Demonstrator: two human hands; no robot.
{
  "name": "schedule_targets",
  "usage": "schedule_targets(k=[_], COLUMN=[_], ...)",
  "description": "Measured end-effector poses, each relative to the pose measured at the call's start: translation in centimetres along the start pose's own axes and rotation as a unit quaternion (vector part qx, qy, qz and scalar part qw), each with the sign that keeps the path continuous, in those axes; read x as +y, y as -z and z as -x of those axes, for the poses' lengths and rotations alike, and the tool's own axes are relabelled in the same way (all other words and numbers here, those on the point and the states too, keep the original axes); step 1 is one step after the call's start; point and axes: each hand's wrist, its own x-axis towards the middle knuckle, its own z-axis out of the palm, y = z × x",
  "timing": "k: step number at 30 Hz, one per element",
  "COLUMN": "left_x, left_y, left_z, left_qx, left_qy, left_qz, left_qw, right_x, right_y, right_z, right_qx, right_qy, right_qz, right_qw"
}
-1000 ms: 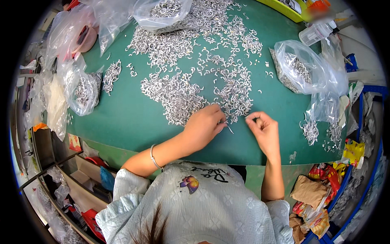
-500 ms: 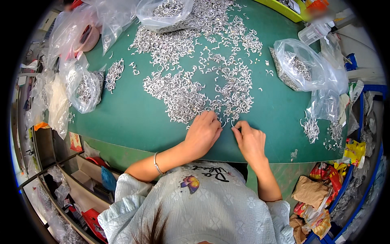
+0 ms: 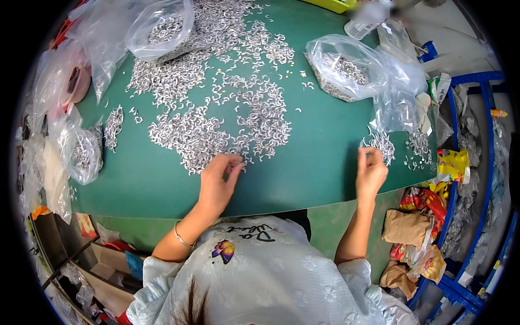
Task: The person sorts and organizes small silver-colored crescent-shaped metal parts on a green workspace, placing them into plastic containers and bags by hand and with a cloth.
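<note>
Head view: the left hand point(image 3: 216, 181) sits at the near edge of the big spread of small silver metal clips point(image 3: 216, 116) on the green surface point(image 3: 319, 162). Its fingers point(image 3: 234, 165) are curled and pinched together among the nearest clips, but whether a clip is actually caught between them cannot be told. A thin silver bracelet point(image 3: 181, 238) circles that wrist.

At three o'clock from it, well apart, the right hand point(image 3: 370, 173) is up near the surface's right edge, fingers drawn together at the tips; anything between them is too small to make out. Just at one o'clock from this hand lies a small separate heap of silver clips point(image 3: 382, 143).

At twelve o'clock from the right hand, a clear plastic bag of clips point(image 3: 346, 67) lies open on its side. At eleven o'clock from the left hand, far up, another clear plastic bag with clips point(image 3: 162, 27) rests on the spread. At nine o'clock, at the left rim, a smaller clear bag of clips point(image 3: 84, 154).

Off the surface at four o'clock, crumpled brown and yellow wrappers point(image 3: 414, 233) are piled beside a blue metal frame point(image 3: 490, 141).
</note>
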Motion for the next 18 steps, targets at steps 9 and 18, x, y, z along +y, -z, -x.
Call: schedule_targets(k=[9, 18], left_x=[0.9, 0.6], left_y=[0.3, 0.3], left_z=[-0.3, 0.4], left_qx=[-0.046, -0.094], left_qy=[0.148, 0.235], left_qz=[0.320, 0.518], left_qw=[0.935, 0.817], right_x=[-4.1, -11.8], right_y=[-1.9, -4.2], right_z=[1.6, 6.2], right_qx=[-0.167, -0.489], right_qy=[-0.205, -0.137], right_qz=[-0.511, -0.573], right_qw=[0.818, 0.643])
